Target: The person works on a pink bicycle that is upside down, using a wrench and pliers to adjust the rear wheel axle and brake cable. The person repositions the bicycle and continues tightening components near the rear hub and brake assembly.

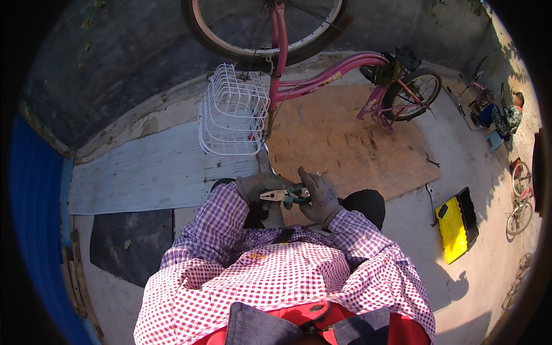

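Fig.: gloved left hand [257,187] and right hand [319,198] meet over the lap, both closed on green-handled pliers [284,196]; right wraps the handles, left pinches near the nose. For a sound grip, judged: keep handles square, squeeze slowly. Beyond: plywood sheet [345,144], white wire basket [233,112], pink bicycle [339,66], w/ yellow toolbox [454,227] at right. Whatever the nose grips is too small to tell.

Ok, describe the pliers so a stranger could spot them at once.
Start at the pink bicycle and its white wire basket, then drop to the gloved hands just below. The pliers sit between the left hand and right hand: metal jaws pointing left, green handles, unlike the bare spanner on the floor.
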Action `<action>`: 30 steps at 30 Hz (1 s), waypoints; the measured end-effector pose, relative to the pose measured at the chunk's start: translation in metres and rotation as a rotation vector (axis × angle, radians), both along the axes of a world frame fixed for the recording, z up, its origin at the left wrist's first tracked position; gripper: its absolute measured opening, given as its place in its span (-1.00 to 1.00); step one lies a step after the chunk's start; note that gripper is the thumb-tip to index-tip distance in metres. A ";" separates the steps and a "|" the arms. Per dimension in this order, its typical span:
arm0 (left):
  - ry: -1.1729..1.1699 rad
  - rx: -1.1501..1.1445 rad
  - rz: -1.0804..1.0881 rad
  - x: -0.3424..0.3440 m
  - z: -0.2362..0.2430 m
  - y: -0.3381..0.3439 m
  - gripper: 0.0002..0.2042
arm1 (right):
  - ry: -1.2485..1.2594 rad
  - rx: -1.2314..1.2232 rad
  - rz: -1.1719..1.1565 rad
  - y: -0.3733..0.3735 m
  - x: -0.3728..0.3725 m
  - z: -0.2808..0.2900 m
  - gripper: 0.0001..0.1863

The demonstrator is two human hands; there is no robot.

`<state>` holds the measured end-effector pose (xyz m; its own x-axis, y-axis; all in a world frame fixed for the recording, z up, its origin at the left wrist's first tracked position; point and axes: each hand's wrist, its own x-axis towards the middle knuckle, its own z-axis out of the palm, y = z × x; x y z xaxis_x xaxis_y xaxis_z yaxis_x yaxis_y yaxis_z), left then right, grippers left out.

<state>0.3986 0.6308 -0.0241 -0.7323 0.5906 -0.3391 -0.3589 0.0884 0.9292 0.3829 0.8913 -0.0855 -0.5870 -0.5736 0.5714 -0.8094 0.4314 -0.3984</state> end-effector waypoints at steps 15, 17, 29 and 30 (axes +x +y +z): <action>0.076 0.282 0.771 -0.017 -0.022 -0.021 -0.68 | -1.335 -0.513 0.276 -0.016 0.024 0.065 -0.55; 0.117 0.254 0.780 -0.027 -0.010 -0.018 -0.67 | -1.346 -0.407 0.230 -0.021 0.005 0.072 -0.58; 1.125 -0.204 1.010 -0.183 0.058 -0.024 -0.51 | -1.191 -0.189 -0.029 -0.042 -0.119 0.168 -0.41; 1.119 -0.200 1.020 -0.191 0.061 -0.024 -0.48 | -1.184 -0.190 -0.008 -0.047 -0.129 0.172 -0.47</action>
<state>0.2073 0.6064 0.0367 -0.7120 -0.2960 0.6368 0.5133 0.3994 0.7596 0.2535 0.8444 0.0861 -0.8082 -0.5329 -0.2509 0.1051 0.2887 -0.9516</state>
